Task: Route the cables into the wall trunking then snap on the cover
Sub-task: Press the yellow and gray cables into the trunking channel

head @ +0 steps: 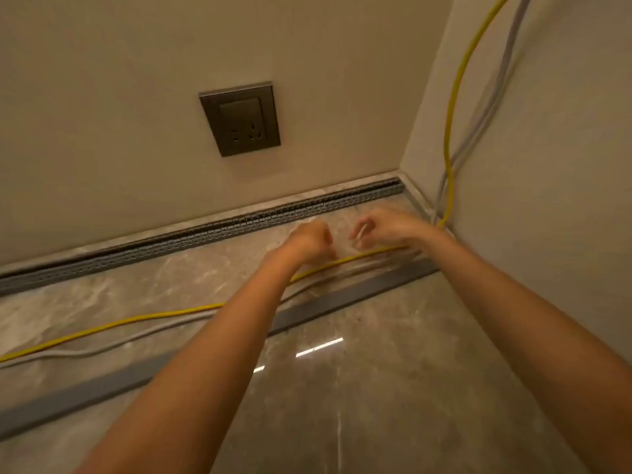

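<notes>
Evidently routing was barely begun: the yellow cable [136,321] lay on the floor [410,388] beside the trunking [205,234]. A white sliver [360,231] (blurred) was pinched by the right hand [390,229]; the grip of the left hand [309,241] could not be told. Lifting-in was needed next.

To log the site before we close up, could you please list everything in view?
trunking: one, grey, slotted, uncovered, along the wall foot.
cover: one, grey, flat on the floor.
yellow cable: one, down the right wall and across the floor.
grey cable: at least one, beside the yellow.
socket: one, dark, on the wall.
floor: marbled, glossy.
white strip: one, small, pinched in the right fingers.
left hand: fingers curled; contents unclear.
right hand: above the yellow cable.
</notes>
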Available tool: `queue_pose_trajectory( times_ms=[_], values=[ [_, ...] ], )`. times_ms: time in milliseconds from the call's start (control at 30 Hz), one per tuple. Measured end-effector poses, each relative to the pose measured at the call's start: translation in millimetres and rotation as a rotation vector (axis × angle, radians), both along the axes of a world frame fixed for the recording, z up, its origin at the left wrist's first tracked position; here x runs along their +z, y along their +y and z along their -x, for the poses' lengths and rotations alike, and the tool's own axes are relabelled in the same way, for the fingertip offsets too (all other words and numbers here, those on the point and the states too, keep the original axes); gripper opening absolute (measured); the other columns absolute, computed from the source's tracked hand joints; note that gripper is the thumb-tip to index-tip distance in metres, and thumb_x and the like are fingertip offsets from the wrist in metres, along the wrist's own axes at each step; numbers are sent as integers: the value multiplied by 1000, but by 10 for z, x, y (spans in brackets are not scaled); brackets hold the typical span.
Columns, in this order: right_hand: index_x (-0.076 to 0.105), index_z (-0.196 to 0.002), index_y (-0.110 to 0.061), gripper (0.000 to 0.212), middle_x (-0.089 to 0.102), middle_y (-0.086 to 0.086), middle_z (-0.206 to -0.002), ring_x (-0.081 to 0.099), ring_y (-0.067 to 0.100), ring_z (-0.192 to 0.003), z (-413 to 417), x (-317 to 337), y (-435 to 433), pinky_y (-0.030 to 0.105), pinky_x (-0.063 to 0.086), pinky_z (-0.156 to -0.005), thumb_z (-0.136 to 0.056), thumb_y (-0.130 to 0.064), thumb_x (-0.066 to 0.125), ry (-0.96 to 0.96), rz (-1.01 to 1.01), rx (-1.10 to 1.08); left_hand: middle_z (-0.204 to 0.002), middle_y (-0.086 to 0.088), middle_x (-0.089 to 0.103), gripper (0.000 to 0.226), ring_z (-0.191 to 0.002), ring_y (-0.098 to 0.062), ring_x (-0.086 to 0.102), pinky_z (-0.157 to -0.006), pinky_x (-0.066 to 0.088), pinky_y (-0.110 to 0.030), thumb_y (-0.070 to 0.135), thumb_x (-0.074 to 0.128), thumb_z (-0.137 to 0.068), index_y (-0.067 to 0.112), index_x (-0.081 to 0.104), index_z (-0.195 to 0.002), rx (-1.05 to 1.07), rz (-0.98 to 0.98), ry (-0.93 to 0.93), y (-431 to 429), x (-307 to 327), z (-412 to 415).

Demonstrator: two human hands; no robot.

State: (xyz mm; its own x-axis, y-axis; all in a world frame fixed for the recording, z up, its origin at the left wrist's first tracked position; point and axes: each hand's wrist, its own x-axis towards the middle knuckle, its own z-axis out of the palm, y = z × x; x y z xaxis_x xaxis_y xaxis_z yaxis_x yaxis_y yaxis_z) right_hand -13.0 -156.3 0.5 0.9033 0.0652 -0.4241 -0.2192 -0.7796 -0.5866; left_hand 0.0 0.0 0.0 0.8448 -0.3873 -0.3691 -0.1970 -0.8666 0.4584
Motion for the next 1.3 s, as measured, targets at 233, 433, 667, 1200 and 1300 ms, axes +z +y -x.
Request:
queue_pose_trajectory(
  times_ms=[233, 433, 667, 1200, 1300],
  values=[
    [73, -86, -7, 10, 63, 2, -78, 55, 13, -76, 17, -106, -222, 20, 40, -60, -77, -11, 73, 27, 168, 81, -123, -20, 59, 26, -114, -35, 55, -95, 46, -38, 16, 59, -89, 1, 60, -110, -52, -90, -9, -96, -251, -30],
    [55, -76, -12, 22, 62, 18, -98, 57, 29, -96, -127, -42, -403, 36, 43, -79, -92, -27, 53, -105, 415, -11, -123, -24, 55, 21, -113, -39, 53, -93, 43, -44, 7, 46, -94, -3, 54, -111, 266, 144, -224, -104, -102, -303],
    [57, -106, 1, 25, 62, 27, -116, 57, 40, -108, -366, 96, -490, 41, 44, -87, -97, -17, 43, -381, 535, -114, -110, -25, 61, 12, -103, -36, 56, -85, 45, -40, 3, 55, -91, -3, 58, -100, 390, 311, -277, -102, 31, -601],
    [68, -108, -1, 25, 66, 26, -113, 60, 40, -108, -777, -94, -665, 41, 51, -92, -88, -4, 53, -399, 553, -213, -92, -16, 63, 5, -94, -31, 60, -79, 47, -34, -4, 63, -82, -1, 67, -84, 148, 239, -319, -123, -239, -860],
    [70, -102, -4, 20, 67, 23, -111, 60, 38, -107, -766, -99, -691, 40, 50, -92, -86, -4, 58, -394, 495, -219, -93, -14, 63, 3, -94, -31, 59, -81, 47, -36, 5, 64, -86, 3, 65, -84, 72, 197, -309, -105, -246, -828]
  ],
)
